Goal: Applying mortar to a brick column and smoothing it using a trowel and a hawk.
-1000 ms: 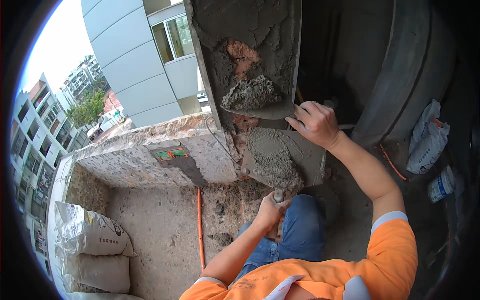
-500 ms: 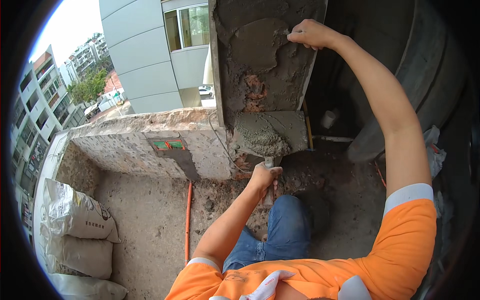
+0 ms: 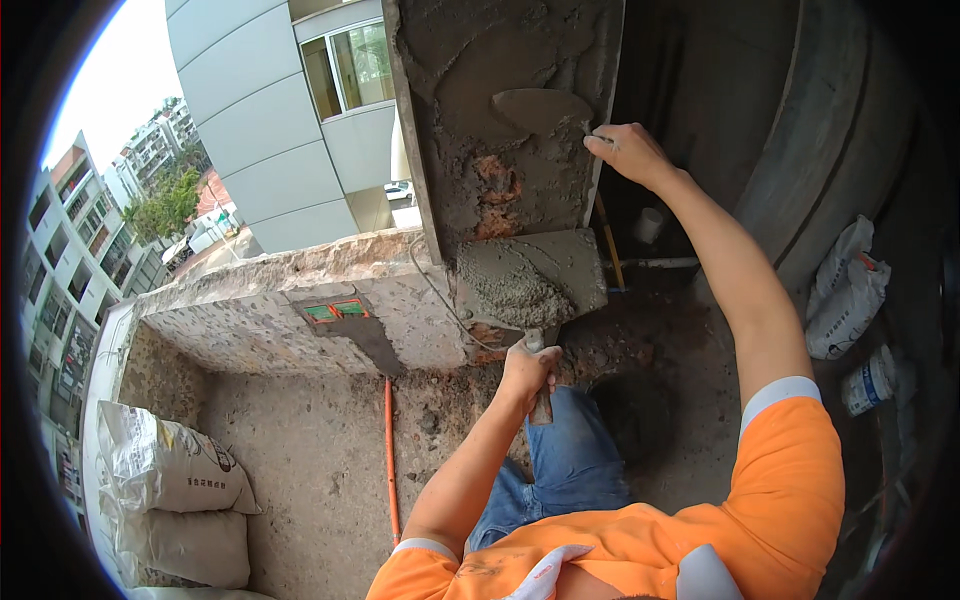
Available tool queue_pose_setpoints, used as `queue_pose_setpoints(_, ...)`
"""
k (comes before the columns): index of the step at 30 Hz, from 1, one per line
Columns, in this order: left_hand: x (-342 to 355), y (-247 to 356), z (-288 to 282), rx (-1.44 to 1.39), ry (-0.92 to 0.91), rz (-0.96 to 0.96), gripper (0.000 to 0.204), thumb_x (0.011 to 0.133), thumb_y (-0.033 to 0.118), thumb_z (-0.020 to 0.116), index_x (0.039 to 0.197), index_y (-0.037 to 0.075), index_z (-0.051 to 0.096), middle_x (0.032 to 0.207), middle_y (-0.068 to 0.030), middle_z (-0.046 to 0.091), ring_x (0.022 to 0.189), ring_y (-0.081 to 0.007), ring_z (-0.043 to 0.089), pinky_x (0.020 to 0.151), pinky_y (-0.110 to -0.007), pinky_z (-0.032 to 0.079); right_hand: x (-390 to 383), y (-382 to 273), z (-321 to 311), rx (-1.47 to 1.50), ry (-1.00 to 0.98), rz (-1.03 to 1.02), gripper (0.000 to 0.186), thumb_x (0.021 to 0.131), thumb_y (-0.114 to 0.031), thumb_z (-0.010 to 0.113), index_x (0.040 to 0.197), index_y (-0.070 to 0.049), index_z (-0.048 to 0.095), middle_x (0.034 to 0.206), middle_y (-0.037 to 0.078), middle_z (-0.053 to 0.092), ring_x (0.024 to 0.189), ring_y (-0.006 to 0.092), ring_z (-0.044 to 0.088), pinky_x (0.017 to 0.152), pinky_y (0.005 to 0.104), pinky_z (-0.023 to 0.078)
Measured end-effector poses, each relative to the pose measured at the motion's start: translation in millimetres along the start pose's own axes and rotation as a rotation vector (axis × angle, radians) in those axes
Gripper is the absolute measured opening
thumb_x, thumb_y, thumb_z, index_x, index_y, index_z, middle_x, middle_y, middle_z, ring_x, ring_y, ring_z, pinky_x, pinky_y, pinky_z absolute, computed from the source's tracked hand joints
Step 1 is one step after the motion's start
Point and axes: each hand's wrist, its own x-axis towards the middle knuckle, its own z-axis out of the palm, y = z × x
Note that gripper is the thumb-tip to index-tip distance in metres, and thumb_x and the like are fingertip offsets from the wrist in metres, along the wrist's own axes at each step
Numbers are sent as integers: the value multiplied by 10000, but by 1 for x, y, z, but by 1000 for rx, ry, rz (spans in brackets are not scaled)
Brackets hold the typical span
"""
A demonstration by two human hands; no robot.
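My left hand (image 3: 527,370) is wrapped round the handle of a mortar hawk (image 3: 588,262), a flat grey board held level against the foot of a narrow wall pier. A heap of wet grey mortar (image 3: 520,292) lies on the board. Up to the right, my right hand (image 3: 632,155) grips a trowel (image 3: 545,110). Its leaf-shaped blade lies against the wet mortar coat on the pier (image 3: 450,150), pointing left. Below the blade, a patch of bare reddish brick (image 3: 497,185) shows through the coat.
A low, rough parapet (image 3: 250,300) with a small green-and-orange box (image 3: 336,311) runs left. An orange pipe (image 3: 391,460) crosses the floor near stacked white sacks (image 3: 185,470). A black bucket (image 3: 630,408) stands beside my knee; a white pail (image 3: 868,383) is far right.
My right hand has come down the pier with the trowel, whose blade now shows flat on the mortar. My left hand still holds the loaded hawk. The view has shifted slightly.
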Motion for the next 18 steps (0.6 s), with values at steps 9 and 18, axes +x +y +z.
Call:
queue_pose_setpoints(9, -8, -2, -11, -4, -44, -2, 170, 861, 88, 637, 801, 47, 484, 611, -22, 495, 416, -119, 476, 372, -274, 408, -5, 20, -57, 116, -174, 192, 385, 903, -378, 555, 739, -31, 580, 605, 38, 529, 460, 109, 475, 428, 269, 394)
queue_pose_setpoints(18, -22, -7, -31, 27, 18, 17, 161, 857, 108, 630, 846, 45, 482, 569, -34, 504, 389, -131, 474, 335, -284, 390, -148, -12, -31, 71, 155, 22, 332, 832, -309, 694, 926, 9, 688, 711, 95, 658, 647, 206, 652, 596, 334, 492)
